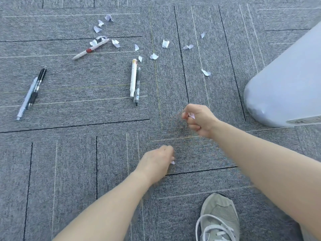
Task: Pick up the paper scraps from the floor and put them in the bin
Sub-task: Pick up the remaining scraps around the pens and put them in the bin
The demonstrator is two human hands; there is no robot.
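Several white paper scraps lie scattered on the grey carpet at the upper middle, among them one point(165, 43) near the centre top, one point(154, 56) below it and one point(206, 72) closer to the bin. The white bin point(286, 80) stands at the right edge. My right hand point(199, 120) hovers above the carpet left of the bin, fingers closed around a small paper scrap point(191, 116). My left hand point(157, 161) is lower, blurred, with a small scrap point(172, 162) pinched at its fingertips.
Pens lie among the scraps: a white and a clear pen point(134, 80) side by side at the centre, a white pen with a red band point(91, 49) at the upper left, two pens point(32, 93) at the far left. My grey shoe point(218, 218) is at the bottom right.
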